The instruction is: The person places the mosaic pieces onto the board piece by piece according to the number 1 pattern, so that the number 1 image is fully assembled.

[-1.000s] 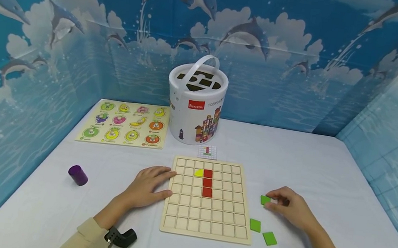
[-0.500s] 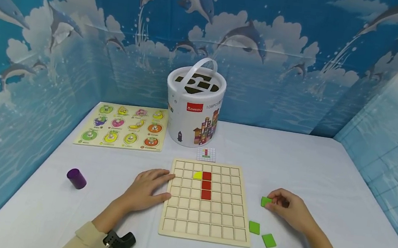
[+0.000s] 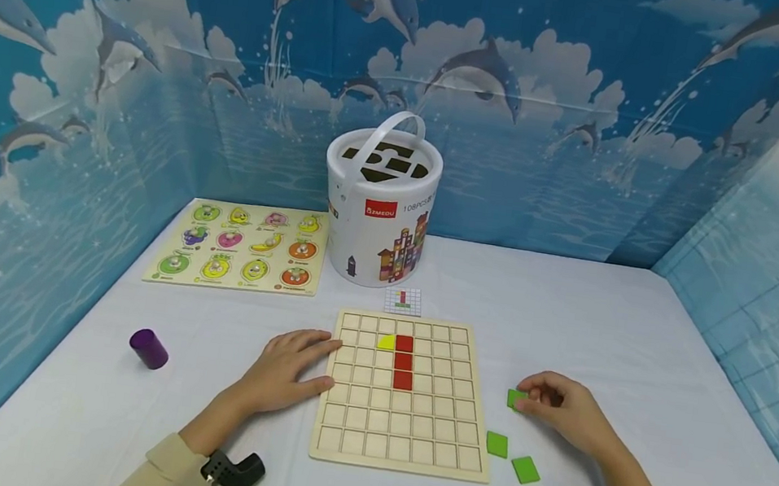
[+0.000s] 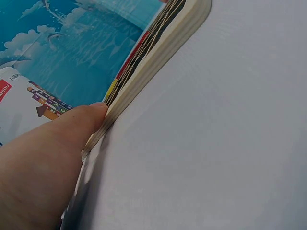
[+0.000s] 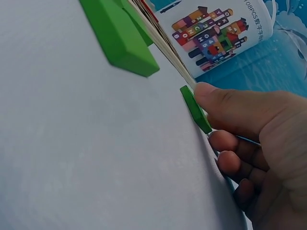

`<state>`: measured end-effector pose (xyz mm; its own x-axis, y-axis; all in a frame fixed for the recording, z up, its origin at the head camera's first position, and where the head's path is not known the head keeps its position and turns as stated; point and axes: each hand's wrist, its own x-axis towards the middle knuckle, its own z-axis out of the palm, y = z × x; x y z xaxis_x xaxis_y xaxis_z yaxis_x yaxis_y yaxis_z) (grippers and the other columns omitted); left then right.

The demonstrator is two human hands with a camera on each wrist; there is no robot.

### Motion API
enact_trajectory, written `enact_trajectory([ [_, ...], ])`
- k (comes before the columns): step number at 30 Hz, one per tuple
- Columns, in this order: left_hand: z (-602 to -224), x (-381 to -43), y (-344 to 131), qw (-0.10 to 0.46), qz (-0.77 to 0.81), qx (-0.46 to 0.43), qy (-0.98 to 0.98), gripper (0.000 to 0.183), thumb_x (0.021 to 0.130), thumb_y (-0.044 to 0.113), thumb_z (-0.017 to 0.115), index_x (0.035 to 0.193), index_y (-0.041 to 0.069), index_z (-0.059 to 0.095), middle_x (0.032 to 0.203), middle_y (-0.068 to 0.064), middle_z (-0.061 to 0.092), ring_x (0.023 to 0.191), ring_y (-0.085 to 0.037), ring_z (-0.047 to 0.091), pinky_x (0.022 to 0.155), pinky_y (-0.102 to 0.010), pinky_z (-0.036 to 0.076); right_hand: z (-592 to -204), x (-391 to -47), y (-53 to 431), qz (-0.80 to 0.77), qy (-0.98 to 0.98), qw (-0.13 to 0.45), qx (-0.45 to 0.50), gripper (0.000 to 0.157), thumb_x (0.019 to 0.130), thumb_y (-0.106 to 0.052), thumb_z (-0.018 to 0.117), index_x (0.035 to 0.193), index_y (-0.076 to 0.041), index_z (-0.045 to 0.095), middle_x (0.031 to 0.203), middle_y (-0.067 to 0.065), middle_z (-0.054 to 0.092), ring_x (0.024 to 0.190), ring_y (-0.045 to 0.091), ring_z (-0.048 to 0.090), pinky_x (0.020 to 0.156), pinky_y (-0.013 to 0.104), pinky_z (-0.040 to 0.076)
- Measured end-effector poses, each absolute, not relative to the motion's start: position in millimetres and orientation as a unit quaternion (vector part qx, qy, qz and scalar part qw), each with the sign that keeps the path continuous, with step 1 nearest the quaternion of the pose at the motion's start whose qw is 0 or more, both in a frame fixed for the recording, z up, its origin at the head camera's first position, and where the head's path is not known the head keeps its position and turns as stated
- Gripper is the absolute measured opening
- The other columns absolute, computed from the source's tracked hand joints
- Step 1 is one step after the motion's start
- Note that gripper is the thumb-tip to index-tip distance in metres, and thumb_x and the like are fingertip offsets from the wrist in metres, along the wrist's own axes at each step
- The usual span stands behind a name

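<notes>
Right hand (image 3: 565,410): pinching a green tile (image 3: 513,400), right of grid board (image 3: 402,424).
Left hand (image 3: 288,372): fingers relaxed, touching board's left edge.

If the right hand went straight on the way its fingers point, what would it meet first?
With the pinched green tile leading, the right hand would likely meet the right edge of the wooden grid board first; the hand's height is hard to judge, so it might pass over.

Grid board (image 3: 402,425) before bucket (image 3: 368,240), between cylinder (image 3: 149,349) and loose tiles (image 3: 497,444)
</notes>
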<state>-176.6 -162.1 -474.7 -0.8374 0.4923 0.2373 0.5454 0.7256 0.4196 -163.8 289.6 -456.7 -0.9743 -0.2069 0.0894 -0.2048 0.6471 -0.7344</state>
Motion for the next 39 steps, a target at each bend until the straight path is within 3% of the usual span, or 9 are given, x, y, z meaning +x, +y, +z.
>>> enact_trajectory([
  [12, -475, -178, -162, 0.050, -0.239, -0.277, -0.929, 0.059, 0.094, 0.048, 0.059, 0.145, 0.021, 0.050, 0.145, -0.006, 0.046, 0.135, -0.033, 0.037, 0.107, -0.060, 0.024, -458, -164, 289, -0.394, 0.910, -0.005, -0.128, 0.026, 0.079, -0.020, 0.082, 0.097, -0.009, 0.066, 0.076, 0.001, 0.050, 0.067, 0.013, 0.045, 0.057, 0.026, 0.038],
  [23, -473, -177, -162, 0.046, -0.235, -0.276, -0.931, 0.059, 0.093, 0.049, 0.058, 0.144, 0.021, 0.050, 0.145, -0.006, 0.046, 0.136, -0.033, 0.037, 0.108, -0.060, 0.024, -455, -162, 281, -0.411, 0.904, -0.002, -0.117, 0.012, 0.091, -0.018, 0.071, 0.094, -0.007, 0.067, 0.078, 0.001, 0.059, 0.062, 0.011, 0.048, 0.052, 0.024, 0.042],
  [39, -474, -178, -162, 0.043, -0.241, -0.274, -0.930, 0.058, 0.094, 0.048, 0.058, 0.144, 0.021, 0.050, 0.146, -0.005, 0.045, 0.136, -0.032, 0.036, 0.108, -0.059, 0.023, -445, -162, 255, -0.442, 0.887, 0.012, -0.134, 0.011, 0.091, -0.016, 0.071, 0.091, -0.006, 0.066, 0.076, 0.001, 0.061, 0.062, 0.011, 0.049, 0.051, 0.024, 0.043],
])
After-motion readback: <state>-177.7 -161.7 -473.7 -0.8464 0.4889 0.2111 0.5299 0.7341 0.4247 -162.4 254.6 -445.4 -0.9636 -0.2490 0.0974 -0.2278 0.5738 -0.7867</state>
